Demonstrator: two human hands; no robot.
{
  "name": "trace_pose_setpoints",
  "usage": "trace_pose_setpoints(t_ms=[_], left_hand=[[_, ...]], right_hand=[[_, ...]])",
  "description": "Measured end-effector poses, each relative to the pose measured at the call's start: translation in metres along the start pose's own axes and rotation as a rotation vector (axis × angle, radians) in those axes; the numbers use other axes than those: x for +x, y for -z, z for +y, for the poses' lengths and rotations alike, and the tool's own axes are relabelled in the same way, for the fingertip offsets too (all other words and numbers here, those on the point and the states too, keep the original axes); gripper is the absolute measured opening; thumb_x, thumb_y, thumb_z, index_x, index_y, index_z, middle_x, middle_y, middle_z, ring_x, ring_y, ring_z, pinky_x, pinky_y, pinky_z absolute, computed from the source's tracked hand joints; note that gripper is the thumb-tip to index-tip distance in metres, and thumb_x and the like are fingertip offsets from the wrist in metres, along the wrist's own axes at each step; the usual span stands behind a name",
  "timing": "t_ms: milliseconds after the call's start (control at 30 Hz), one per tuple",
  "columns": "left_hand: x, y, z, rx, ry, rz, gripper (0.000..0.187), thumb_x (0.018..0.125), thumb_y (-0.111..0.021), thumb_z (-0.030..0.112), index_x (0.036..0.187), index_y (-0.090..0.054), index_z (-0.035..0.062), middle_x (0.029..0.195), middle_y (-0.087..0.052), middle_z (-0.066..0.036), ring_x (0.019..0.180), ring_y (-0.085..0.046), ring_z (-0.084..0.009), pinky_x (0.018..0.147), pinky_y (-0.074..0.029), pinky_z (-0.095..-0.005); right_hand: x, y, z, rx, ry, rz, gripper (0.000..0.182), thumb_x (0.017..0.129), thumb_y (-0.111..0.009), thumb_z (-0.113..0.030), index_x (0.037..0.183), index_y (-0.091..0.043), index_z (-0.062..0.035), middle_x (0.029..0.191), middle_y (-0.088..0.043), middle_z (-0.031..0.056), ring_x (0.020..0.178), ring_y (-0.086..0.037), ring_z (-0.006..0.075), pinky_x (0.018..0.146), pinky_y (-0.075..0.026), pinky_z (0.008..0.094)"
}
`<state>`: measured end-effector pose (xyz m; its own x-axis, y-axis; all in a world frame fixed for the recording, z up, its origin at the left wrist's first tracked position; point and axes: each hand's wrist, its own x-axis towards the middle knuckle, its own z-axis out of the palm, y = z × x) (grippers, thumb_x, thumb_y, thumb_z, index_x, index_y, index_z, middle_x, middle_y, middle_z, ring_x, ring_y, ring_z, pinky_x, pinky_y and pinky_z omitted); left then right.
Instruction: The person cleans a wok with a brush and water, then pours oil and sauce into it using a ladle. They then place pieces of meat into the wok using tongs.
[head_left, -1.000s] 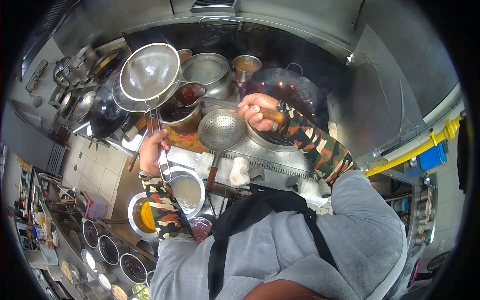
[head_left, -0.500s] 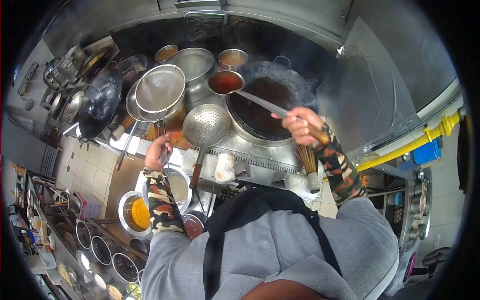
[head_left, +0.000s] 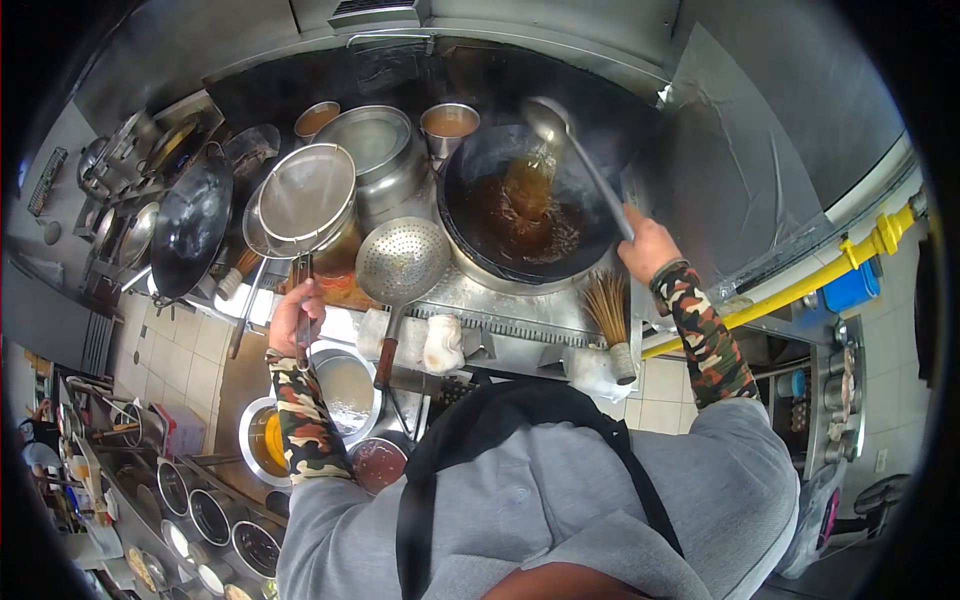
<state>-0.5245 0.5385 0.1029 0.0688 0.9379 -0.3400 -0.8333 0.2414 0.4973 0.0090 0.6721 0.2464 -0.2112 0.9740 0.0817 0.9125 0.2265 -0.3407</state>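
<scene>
My right hand [head_left: 650, 248] is closed around the handle of a long metal ladle [head_left: 592, 172]. The ladle's bowl is tipped above a large black wok [head_left: 458, 222], and brown liquid [head_left: 528, 190] streams from it into the dark liquid there. My left hand [head_left: 297, 318] grips the handle of a round fine-mesh strainer [head_left: 308, 195]. That strainer rests over another round strainer and a container of brownish liquid. Beside it lies a perforated skimmer [head_left: 403, 260] with a wooden handle, not touched by either hand.
Behind the strainers stand a large lidded-looking steel pot [head_left: 378, 165] and a metal cup of brown liquid [head_left: 450, 121]. A bamboo brush [head_left: 606, 312] lies at the stove's right front. An empty-looking wok [head_left: 190, 225] is at left. A yellow pipe [head_left: 775, 300] runs along the right.
The ladle, level and full of reddish-brown liquid before, has moved right and up over the wok and tipped, pouring. My left hand still holds the strainer.
</scene>
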Motion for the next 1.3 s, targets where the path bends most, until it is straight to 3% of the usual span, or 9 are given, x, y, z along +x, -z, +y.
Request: trace_pose_setpoints(t_ms=[167,367,500,633,700,767,833,933,1300], left_hand=[[-0.025,-0.045,0.006,0.169,-0.191,0.148,0.011,0.088,-0.056,0.004,0.098,-0.053,0.0015,0.069,-0.047,0.001,0.053,-0.042,-0.0056,0.046,-0.040,-0.0181],[-0.052,-0.084,0.043,0.180,-0.301,0.089,0.022,0.086,-0.054,0.002,0.107,-0.051,0.0007,0.064,-0.042,0.001,0.052,-0.041,-0.0069,0.048,-0.039,-0.0199],[-0.062,-0.089,0.051,0.155,-0.315,0.035,0.024,0.085,-0.056,0.002,0.108,-0.051,0.0001,0.065,-0.043,0.001,0.053,-0.041,-0.0073,0.049,-0.038,-0.0217],[-0.072,-0.092,0.046,0.298,-0.424,0.105,0.024,0.083,-0.057,0.002,0.106,-0.050,0.0005,0.066,-0.045,0.001,0.053,-0.043,-0.0073,0.049,-0.037,-0.0223],[-0.075,-0.085,0.043,0.343,-0.429,0.093,0.026,0.083,-0.057,0.001,0.108,-0.052,-0.0001,0.069,-0.044,0.002,0.057,-0.043,-0.0060,0.048,-0.036,-0.0207],[-0.077,-0.083,0.040,0.358,-0.452,0.116,0.027,0.082,-0.057,0.002,0.109,-0.051,0.0011,0.069,-0.044,0.002,0.057,-0.042,-0.0059,0.048,-0.036,-0.0206],[-0.079,-0.081,0.038,0.369,-0.437,0.163,0.029,0.082,-0.057,0.002,0.109,-0.049,0.0017,0.070,-0.045,0.002,0.056,-0.041,-0.0060,0.048,-0.036,-0.0208],[-0.084,-0.080,0.036,0.383,-0.442,0.178,0.027,0.082,-0.057,0.001,0.108,-0.049,0.0022,0.071,-0.045,0.002,0.056,-0.041,-0.0064,0.049,-0.036,-0.0211],[-0.068,-0.064,0.044,0.353,-0.425,0.211,0.020,0.080,-0.058,-0.003,0.096,-0.049,0.0036,0.068,-0.047,0.000,0.053,-0.044,-0.0085,0.048,-0.038,-0.0238]], right_hand=[[0.023,-0.006,-0.023,0.134,0.488,0.332,0.054,0.076,-0.054,-0.007,0.129,-0.043,-0.0005,0.086,-0.062,0.0211,0.071,-0.062,0.0350,0.068,-0.051,0.0378],[0.062,-0.018,-0.131,1.405,-0.189,-0.916,0.016,0.085,-0.052,-0.005,0.101,-0.048,-0.0056,0.066,-0.047,-0.0012,0.041,-0.037,0.0039,0.033,-0.030,0.0207],[0.095,-0.086,-0.219,0.812,0.014,-0.821,0.023,0.083,-0.057,-0.011,0.105,-0.055,-0.0061,0.063,-0.049,-0.0004,0.041,-0.042,0.0059,0.032,-0.035,0.0237],[0.124,-0.150,-0.286,-1.042,1.313,-0.377,0.016,0.075,-0.065,-0.012,0.089,-0.071,-0.0062,0.072,-0.067,0.0077,0.067,-0.066,0.0200,0.055,-0.052,0.0342],[0.119,-0.171,-0.317,-0.713,0.652,-0.498,0.021,0.075,-0.063,-0.013,0.093,-0.072,-0.0079,0.086,-0.070,0.0096,0.080,-0.068,0.0283,0.071,-0.054,0.0364],[0.115,-0.154,-0.332,-1.026,1.161,-0.560,0.023,0.073,-0.063,-0.012,0.094,-0.072,-0.0078,0.085,-0.070,0.0075,0.079,-0.067,0.0281,0.069,-0.053,0.0398],[0.134,-0.180,-0.331,0.416,0.002,-0.995,0.014,0.080,-0.051,-0.010,0.069,-0.058,-0.0033,0.062,-0.060,0.0048,0.052,-0.057,0.0137,0.042,-0.045,0.0288],[0.156,-0.195,-0.313,0.961,-0.410,-1.456,0.021,0.086,-0.044,-0.014,0.065,-0.041,-0.0099,0.052,-0.041,-0.0048,0.041,-0.041,0.0064,0.038,-0.038,0.0206],[0.125,-0.144,-0.242,1.561,-0.680,-1.620,0.009,0.087,-0.044,-0.009,0.087,-0.043,0.0003,0.058,-0.043,-0.0044,0.042,-0.043,0.0014,0.033,-0.036,0.0167]])
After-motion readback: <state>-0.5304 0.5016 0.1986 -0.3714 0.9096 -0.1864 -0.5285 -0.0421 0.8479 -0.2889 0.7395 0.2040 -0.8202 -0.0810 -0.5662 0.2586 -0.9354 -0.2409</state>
